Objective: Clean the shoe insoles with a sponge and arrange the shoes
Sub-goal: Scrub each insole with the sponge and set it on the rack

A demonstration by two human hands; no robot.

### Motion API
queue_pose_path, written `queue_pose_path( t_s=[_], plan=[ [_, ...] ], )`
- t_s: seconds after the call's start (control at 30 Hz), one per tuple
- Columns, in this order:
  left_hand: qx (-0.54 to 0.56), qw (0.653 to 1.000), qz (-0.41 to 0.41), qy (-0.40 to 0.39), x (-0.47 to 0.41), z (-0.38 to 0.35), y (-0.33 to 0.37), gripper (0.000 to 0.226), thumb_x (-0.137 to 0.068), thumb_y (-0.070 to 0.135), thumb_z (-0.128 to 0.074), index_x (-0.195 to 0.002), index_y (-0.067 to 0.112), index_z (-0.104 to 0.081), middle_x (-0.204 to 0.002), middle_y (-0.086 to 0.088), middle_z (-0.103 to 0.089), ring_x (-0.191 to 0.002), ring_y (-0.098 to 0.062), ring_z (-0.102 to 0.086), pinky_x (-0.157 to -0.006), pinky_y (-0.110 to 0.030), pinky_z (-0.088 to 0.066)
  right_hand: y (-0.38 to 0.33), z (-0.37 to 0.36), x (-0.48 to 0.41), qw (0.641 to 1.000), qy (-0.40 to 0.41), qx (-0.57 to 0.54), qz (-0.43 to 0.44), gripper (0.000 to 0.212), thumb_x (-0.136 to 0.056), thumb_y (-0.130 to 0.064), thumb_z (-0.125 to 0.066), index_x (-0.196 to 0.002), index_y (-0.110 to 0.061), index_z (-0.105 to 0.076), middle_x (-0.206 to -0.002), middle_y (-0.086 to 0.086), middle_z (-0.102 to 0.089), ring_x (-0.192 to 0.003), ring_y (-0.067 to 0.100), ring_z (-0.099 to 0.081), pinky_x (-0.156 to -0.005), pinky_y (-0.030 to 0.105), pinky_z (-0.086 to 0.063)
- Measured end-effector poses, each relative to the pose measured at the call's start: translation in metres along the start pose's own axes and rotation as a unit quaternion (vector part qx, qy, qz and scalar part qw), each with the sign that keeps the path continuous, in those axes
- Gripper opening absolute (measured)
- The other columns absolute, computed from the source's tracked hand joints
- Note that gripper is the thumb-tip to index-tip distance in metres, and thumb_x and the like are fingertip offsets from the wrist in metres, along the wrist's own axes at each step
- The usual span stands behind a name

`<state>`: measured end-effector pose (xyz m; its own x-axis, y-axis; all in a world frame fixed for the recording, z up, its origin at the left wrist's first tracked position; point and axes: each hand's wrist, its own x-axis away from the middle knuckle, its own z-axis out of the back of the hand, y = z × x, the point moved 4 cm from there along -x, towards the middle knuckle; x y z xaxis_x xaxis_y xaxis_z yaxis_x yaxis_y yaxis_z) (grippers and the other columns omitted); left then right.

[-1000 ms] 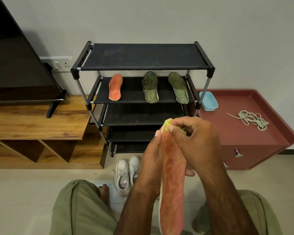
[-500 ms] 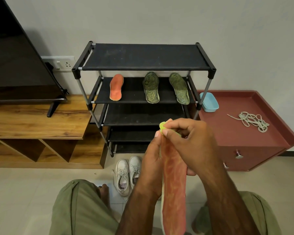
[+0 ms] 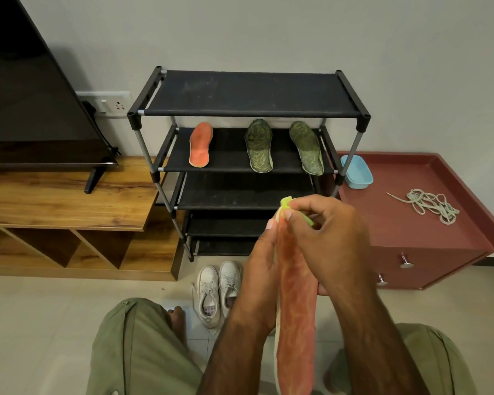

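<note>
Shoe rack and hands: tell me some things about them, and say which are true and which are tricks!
1. A small orange insole and two green patterned insoles lie on the second shelf of the black metal-framed shoe rack. True.
2. The right hand pinches a blue sponge. False: it pinches a yellow-green sponge.
3. The white lace-up sneakers stand on the top shelf. False: they stand on the floor before the rack.
4. The left hand holds a long orange insole. True.
5. The light blue plastic tub sits on the dark red cabinet. True.

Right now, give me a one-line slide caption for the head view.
Left hand holds an orange insole while right hand presses a green sponge to its tip before the rack.
</note>
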<state>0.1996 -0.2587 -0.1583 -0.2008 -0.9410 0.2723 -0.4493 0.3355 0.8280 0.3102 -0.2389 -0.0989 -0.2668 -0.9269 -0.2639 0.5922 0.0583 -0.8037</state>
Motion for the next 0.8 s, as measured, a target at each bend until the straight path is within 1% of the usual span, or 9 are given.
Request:
queue_pose_path(
  t_s=[0.1,0.2,0.27,0.37,0.47,0.57,0.63,0.73,0.8],
  plan=[
    [0.046,0.998,0.031,-0.038,0.001,-0.003,-0.003,0.052,-0.107,0.044,-0.037,-0.119,0.007,-0.071,-0.095,-0.014,-0.075,-0.082,-0.020,-0.074,-0.067,-0.030,-0.061,0.000,-0.001,-0.001,1.000,-0.023,-0.018,-0.004,0.008,-0.089,-0.029,-0.078,-0.096,-0.034,-0.080,-0.092,-0.020,-0.074,-0.086,-0.003,-0.068,-0.077,0.022,-0.057],
    [0.024,0.999,0.022,-0.031,-0.001,0.000,-0.007,0.053,-0.104,0.048,-0.041,-0.118,0.009,-0.073,-0.100,-0.015,-0.073,-0.092,-0.022,-0.071,-0.076,-0.033,-0.059,0.004,0.004,-0.003,0.999,0.036,0.004,-0.008,0.009,-0.091,-0.029,-0.075,-0.098,-0.034,-0.078,-0.094,-0.018,-0.072,-0.084,-0.001,-0.066,-0.078,0.030,-0.059],
    [0.016,0.999,0.016,-0.023,0.001,-0.002,-0.001,0.052,-0.103,0.047,-0.041,-0.125,0.009,-0.069,-0.102,-0.012,-0.074,-0.093,-0.021,-0.072,-0.076,-0.031,-0.059,0.000,0.000,-0.001,1.000,-0.016,-0.007,0.012,0.010,-0.091,-0.027,-0.076,-0.098,-0.034,-0.079,-0.094,-0.018,-0.073,-0.086,-0.002,-0.068,-0.077,0.023,-0.058],
    [0.023,0.998,0.020,-0.052,0.003,-0.004,0.001,0.057,-0.103,0.045,-0.039,-0.140,0.005,-0.055,-0.090,-0.007,-0.076,-0.072,-0.018,-0.074,-0.057,-0.029,-0.059,0.000,-0.003,-0.002,0.996,-0.076,-0.037,-0.004,0.009,-0.089,-0.027,-0.079,-0.094,-0.034,-0.080,-0.089,-0.022,-0.074,-0.086,-0.006,-0.068,-0.071,0.009,-0.052],
    [0.011,0.999,0.018,-0.042,0.002,-0.003,-0.003,0.059,-0.100,0.056,-0.049,-0.134,0.009,-0.061,-0.097,-0.014,-0.074,-0.080,-0.023,-0.073,-0.066,-0.035,-0.060,0.005,0.006,-0.003,0.999,0.033,0.009,0.000,0.007,-0.090,-0.029,-0.077,-0.096,-0.033,-0.078,-0.091,-0.019,-0.071,-0.082,-0.001,-0.066,-0.075,0.026,-0.059],
    [0.022,1.000,0.016,-0.012,0.003,0.000,0.000,0.053,-0.102,0.050,-0.049,-0.130,0.008,-0.065,-0.106,-0.014,-0.074,-0.096,-0.023,-0.071,-0.076,-0.032,-0.060,0.001,-0.003,0.001,0.999,-0.036,-0.012,0.021,0.011,-0.089,-0.027,-0.078,-0.097,-0.034,-0.080,-0.094,-0.019,-0.072,-0.086,-0.003,-0.067,-0.078,0.019,-0.057],
    [0.053,0.997,0.036,-0.035,0.004,-0.001,0.001,0.054,-0.105,0.048,-0.041,-0.135,0.007,-0.060,-0.104,-0.012,-0.075,-0.087,-0.023,-0.074,-0.068,-0.033,-0.062,0.001,-0.005,0.000,0.997,-0.077,-0.022,0.011,0.011,-0.088,-0.028,-0.079,-0.095,-0.036,-0.080,-0.094,-0.020,-0.073,-0.088,-0.004,-0.068,-0.079,0.019,-0.056],
    [0.064,0.995,0.057,-0.057,0.001,0.001,-0.008,0.071,-0.095,0.064,-0.053,-0.139,0.009,-0.058,-0.107,-0.022,-0.069,-0.080,-0.034,-0.070,-0.070,-0.042,-0.060,0.006,0.005,-0.006,0.999,0.012,0.035,0.001,0.009,-0.089,-0.032,-0.077,-0.096,-0.037,-0.078,-0.091,-0.019,-0.070,-0.082,0.000,-0.065,-0.078,0.033,-0.059],
    [0.091,0.992,0.073,-0.058,0.002,-0.002,-0.006,0.068,-0.097,0.064,-0.051,-0.133,0.008,-0.063,-0.103,-0.021,-0.069,-0.077,-0.032,-0.070,-0.069,-0.042,-0.060,0.006,0.004,-0.006,0.999,-0.002,0.035,0.009,0.010,-0.089,-0.033,-0.076,-0.098,-0.038,-0.078,-0.092,-0.019,-0.071,-0.083,0.001,-0.065,-0.079,0.036,-0.059]
  ],
)
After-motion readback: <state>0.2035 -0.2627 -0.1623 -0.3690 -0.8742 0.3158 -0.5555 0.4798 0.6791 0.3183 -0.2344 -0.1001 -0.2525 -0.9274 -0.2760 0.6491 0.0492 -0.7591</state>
